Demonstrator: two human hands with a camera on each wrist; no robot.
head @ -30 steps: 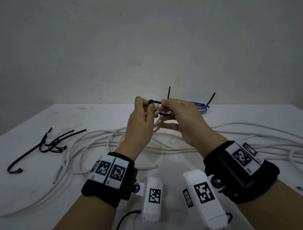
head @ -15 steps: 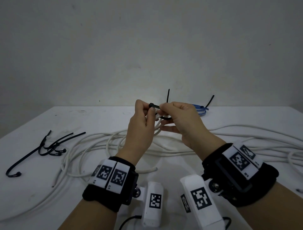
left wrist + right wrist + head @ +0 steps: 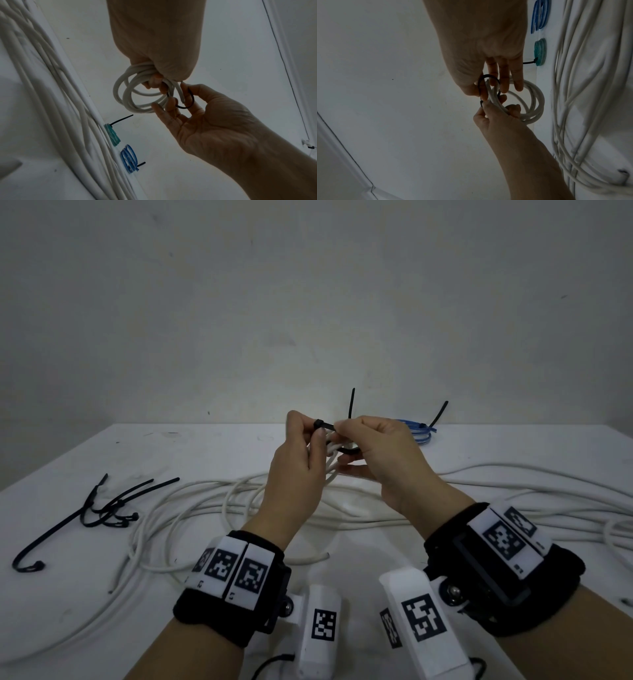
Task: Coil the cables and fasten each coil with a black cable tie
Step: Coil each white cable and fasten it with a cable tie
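Step in hand: closing a black cable tie (image 3: 337,436) round a small white coil (image 3: 137,92), held up over the worktop (image 3: 205,450).
Left hand (image 3: 294,470): fingers curled through the white coil, thumb and forefinger pinching the tie's head end.
Right hand (image 3: 380,460): thumb and forefinger pinching the tie's strap beside the head; other fingers loosely spread under the loop.
Tie position: loop wide and slack round the bunched turns, not yet snug; whether the tail has passed through the head, cannot tell.
Doing it well: keep the turns bunched flat in the left grip; keep the loose cable end (image 3: 181,93) inside the loop; draw the tail straight out from the head, probably in one steady pull; stop once the turns no longer slide.
Risk: a turn likely to spring out while the loop is slack.
Materials: white cable smooth, round, rather stiff and springy by the look; tie a thin, flat, flexible black strap with a small blocky head.
Already fastened: blue coil (image 3: 129,161) and teal coil (image 3: 112,135), each with a black tail sticking out, at the far side of the worktop.
Remaining: long white cable (image 3: 513,501) sprawled loose; spare ties (image 3: 102,508) lying curved at left.
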